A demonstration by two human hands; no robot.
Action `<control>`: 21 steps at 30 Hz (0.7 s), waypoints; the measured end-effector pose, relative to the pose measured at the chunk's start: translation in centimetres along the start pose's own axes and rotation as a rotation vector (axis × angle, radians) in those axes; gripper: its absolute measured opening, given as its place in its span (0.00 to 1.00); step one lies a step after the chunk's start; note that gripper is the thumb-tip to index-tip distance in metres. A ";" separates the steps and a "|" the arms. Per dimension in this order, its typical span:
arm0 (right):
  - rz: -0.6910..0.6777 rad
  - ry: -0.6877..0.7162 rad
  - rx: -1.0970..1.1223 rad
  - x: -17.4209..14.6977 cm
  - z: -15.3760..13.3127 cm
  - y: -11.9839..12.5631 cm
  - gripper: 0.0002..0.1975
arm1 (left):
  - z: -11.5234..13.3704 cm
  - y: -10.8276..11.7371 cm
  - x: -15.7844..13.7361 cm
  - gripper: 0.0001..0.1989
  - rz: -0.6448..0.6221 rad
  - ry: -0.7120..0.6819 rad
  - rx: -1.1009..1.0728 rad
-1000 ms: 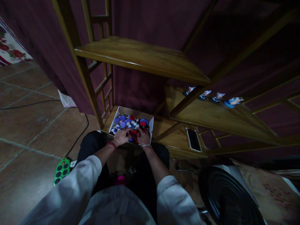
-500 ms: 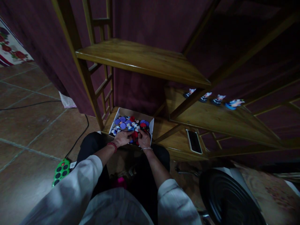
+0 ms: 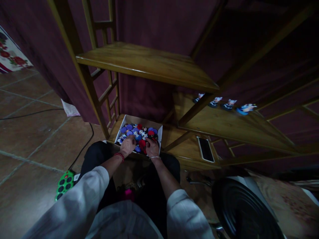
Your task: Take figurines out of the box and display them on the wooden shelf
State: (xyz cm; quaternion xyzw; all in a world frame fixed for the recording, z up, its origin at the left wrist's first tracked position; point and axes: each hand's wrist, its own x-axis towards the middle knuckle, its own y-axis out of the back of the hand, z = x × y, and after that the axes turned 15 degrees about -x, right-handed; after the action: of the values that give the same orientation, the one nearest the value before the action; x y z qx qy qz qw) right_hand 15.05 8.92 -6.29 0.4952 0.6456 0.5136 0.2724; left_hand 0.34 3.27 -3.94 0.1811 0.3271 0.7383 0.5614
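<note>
A shallow white cardboard box (image 3: pixel 160 134) sits on the low shelf in front of my knees. Small figurines (image 3: pixel 141 132) with round blue, purple and red bases lie packed inside it. Over the box's front left part is my left hand (image 3: pixel 128 145), its fingers curled down among the figurines; their tips and anything in them are hidden. My right hand (image 3: pixel 152 147) reaches into the front right part, thumb and fingers closed around a small dark and red figurine that is mostly covered. A red base (image 3: pixel 142 144) shows between the two hands.
Several figurines (image 3: pixel 228 105) stand in a row on the wooden shelf (image 3: pixel 224 127) to the right. Below lies a white-edged phone (image 3: pixel 206 149). Another shelf board (image 3: pixel 147 64) juts out above the box. A black round stool (image 3: pixel 245 209) and a green device (image 3: pixel 64 184) flank me.
My left hand has drawn back slightly, its extended index finger now curled. The right hand stays in nearly the same place over the figurines. The whole view has shifted a little.
</note>
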 end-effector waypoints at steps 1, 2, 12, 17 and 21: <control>-0.003 0.007 0.005 0.0 0.0 0.0 0.18 | 0.1 0.0 0.1 0.18 0.037 0.032 -0.020; -0.004 0.014 0.011 0.0 0.1 -0.1 0.18 | 0.1 0.0 0.1 0.18 0.064 0.064 -0.035; -0.034 0.049 0.037 0.3 0.4 -0.5 0.13 | 0.2 -0.1 1.4 0.27 -0.016 0.182 0.028; -0.048 0.044 0.050 0.3 0.5 -0.5 0.11 | -0.2 -0.1 2.3 0.27 -0.027 0.177 -0.034; -0.043 0.035 0.077 0.3 0.5 -0.4 0.10 | -0.1 0.0 2.5 0.26 0.011 0.187 -0.059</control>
State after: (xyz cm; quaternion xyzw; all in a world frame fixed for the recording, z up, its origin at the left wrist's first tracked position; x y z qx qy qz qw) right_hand 15.22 9.37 -6.78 0.4822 0.6802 0.4907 0.2528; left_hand -0.48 5.57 -4.29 0.0968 0.3551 0.7643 0.5295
